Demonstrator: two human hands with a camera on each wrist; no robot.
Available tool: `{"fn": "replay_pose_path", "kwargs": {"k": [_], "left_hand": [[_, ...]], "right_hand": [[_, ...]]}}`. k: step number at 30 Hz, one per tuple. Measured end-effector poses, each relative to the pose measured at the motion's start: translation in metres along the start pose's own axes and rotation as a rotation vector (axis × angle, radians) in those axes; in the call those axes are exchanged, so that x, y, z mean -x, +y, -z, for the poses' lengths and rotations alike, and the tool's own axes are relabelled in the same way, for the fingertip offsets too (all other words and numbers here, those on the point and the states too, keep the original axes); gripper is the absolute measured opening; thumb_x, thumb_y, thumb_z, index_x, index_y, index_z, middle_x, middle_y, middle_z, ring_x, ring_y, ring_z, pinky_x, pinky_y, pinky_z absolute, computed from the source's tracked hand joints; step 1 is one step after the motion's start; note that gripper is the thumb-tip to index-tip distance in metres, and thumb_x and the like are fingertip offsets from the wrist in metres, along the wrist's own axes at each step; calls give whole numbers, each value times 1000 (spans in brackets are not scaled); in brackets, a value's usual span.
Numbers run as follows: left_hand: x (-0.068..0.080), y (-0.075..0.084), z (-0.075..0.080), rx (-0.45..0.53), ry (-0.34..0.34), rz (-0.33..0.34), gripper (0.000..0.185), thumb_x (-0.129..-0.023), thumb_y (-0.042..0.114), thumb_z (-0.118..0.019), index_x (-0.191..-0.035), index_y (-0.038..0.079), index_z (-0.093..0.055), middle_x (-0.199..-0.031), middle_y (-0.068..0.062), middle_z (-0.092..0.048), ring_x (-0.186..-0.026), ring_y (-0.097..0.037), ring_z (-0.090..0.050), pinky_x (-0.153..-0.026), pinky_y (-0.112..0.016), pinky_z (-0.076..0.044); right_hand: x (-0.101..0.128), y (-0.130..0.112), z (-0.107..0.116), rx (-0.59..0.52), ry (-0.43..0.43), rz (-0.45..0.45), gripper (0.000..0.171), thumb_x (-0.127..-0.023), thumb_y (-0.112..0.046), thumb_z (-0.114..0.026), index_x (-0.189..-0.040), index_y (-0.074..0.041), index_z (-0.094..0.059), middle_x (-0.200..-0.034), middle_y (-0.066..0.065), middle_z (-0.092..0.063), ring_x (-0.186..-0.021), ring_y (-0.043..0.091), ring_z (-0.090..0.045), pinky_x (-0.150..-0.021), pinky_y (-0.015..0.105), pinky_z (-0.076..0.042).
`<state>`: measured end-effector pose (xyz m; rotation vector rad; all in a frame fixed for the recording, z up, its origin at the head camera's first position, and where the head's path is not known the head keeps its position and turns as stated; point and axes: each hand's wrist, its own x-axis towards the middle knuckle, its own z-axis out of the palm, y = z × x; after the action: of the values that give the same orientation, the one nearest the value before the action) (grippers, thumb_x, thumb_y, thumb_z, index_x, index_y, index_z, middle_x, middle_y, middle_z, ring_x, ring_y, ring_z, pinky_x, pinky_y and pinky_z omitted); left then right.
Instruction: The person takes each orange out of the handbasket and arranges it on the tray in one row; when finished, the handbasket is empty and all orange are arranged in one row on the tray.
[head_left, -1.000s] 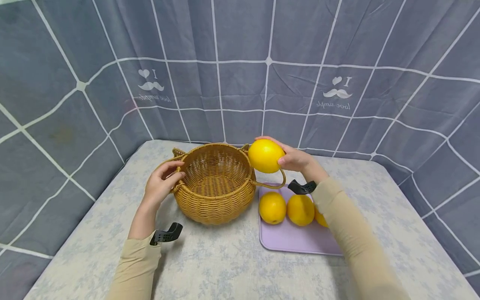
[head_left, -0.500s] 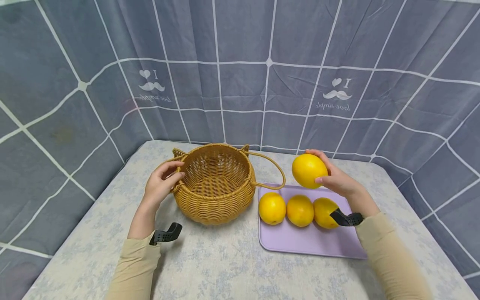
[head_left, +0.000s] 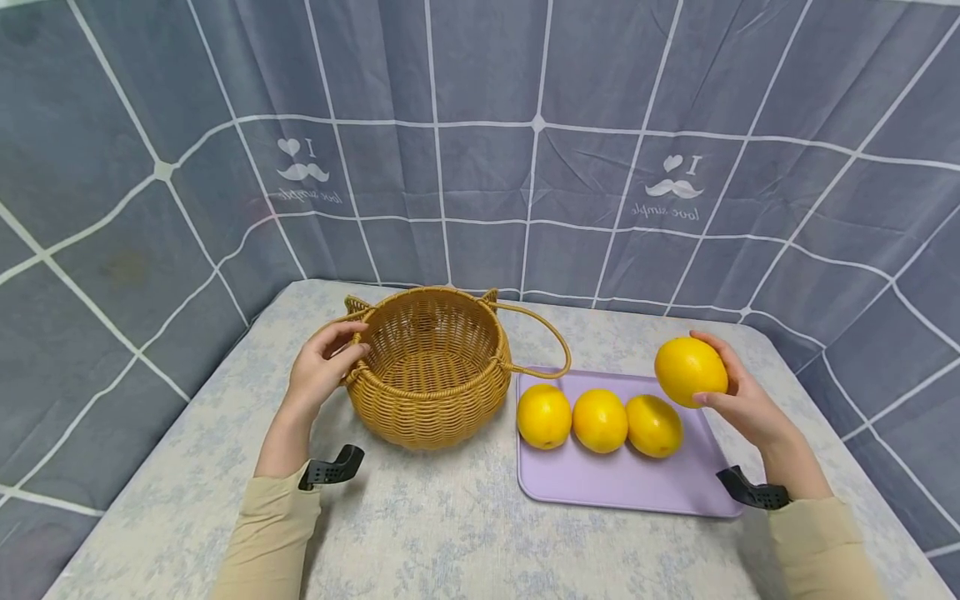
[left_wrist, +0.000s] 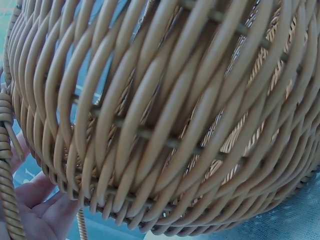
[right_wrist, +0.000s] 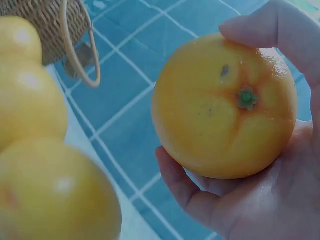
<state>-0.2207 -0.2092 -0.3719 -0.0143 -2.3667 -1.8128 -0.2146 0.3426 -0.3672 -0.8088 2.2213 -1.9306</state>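
My right hand (head_left: 750, 404) grips an orange (head_left: 690, 372) above the far right corner of a lilac tray (head_left: 600, 483). In the right wrist view thumb and fingers curl round that orange (right_wrist: 225, 107), its green stem end showing. Three more oranges sit in a row on the tray: one at the left (head_left: 544, 417), one in the middle (head_left: 600, 421), one at the right (head_left: 655, 426). A brown wicker basket (head_left: 427, 417) stands left of the tray. My left hand (head_left: 324, 367) holds its left rim, thumb and fingers over the edge; the left wrist view shows the woven side (left_wrist: 165, 110) close up.
The basket's loop handle (head_left: 558, 333) sticks out to the right, over the tray's far left corner. A floral cloth (head_left: 450, 525) covers the table. Grey-blue curtain (head_left: 480, 167) with white grid lines surrounds the table at the back and sides.
My right hand has carried the orange from beside the basket's right rim rightward to the tray's far right end, uncovering the right orange in the row. My left hand stays on the rim.
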Motion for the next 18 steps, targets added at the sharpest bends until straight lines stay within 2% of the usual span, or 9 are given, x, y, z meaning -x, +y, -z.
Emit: {"fn": "replay_pose_path", "kwargs": {"k": [7, 18], "left_hand": [[-1, -2, 0, 7, 2, -6, 40, -91, 26, -62, -126, 9, -56, -140, -6, -44, -132, -22, -36, -63, -23, -49], [-1, -2, 0, 10, -7, -24, 41, -91, 25, -62, -127, 7, -55, -140, -7, -43, -132, -23, -35, -63, -22, -49]], "right_hand": [[23, 8, 9, 26, 51, -44, 79, -84, 16, -48, -150, -16, -18, -134, -2, -32, -106, 11, -47, -85, 19, -46], [43, 16, 20, -5, 50, -43, 79, -86, 18, -47, -150, -14, -15, -135, -3, -30, -108, 8, -46, -87, 17, -46]]}}
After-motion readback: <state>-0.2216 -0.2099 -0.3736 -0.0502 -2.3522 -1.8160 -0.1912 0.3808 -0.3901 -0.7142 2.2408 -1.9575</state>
